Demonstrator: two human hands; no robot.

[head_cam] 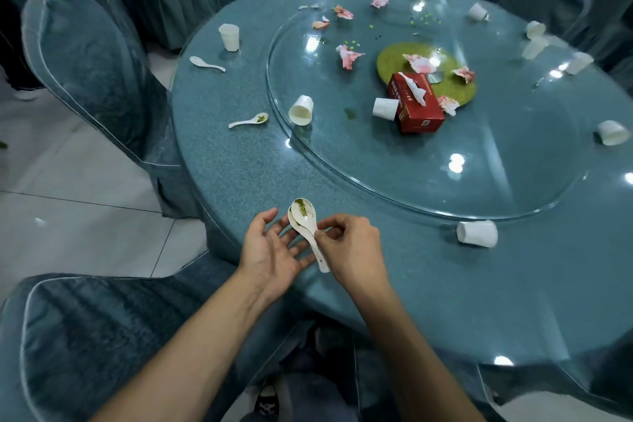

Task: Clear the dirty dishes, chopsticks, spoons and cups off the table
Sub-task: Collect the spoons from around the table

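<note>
Forearms reach in from the bottom edge, and the hands meet just over the near rim of the table (428, 301). The right hand (352, 247) pinches the handles of two stacked spoons (303, 221) between thumb and fingertips. The left hand (270, 248) lies spread, palm up, with its fingers under them; whether they touch I cannot tell. The stack's long axis runs near to far with a slight lean. Its bowls point away toward the table's middle, the top one smeared green, and the handles come back toward the person. I judge the clearing partly done: no plates or chopsticks show anywhere. Much is left, though. A clean-looking spoon (207, 63) lies at the far left with its bowl to the left. A green-smeared spoon (248, 120) lies nearer with its bowl to the right. An upright cup (229, 37) stands at the left edge, a tipped cup (301, 110) rests at the glass turntable's (394, 178) rim, and another toppled cup (477, 233) lies at the near right. Several more cups ring the far side. Crumpled pink napkins (349, 56) and a red tissue box (416, 103) sit on the turntable.
</note>
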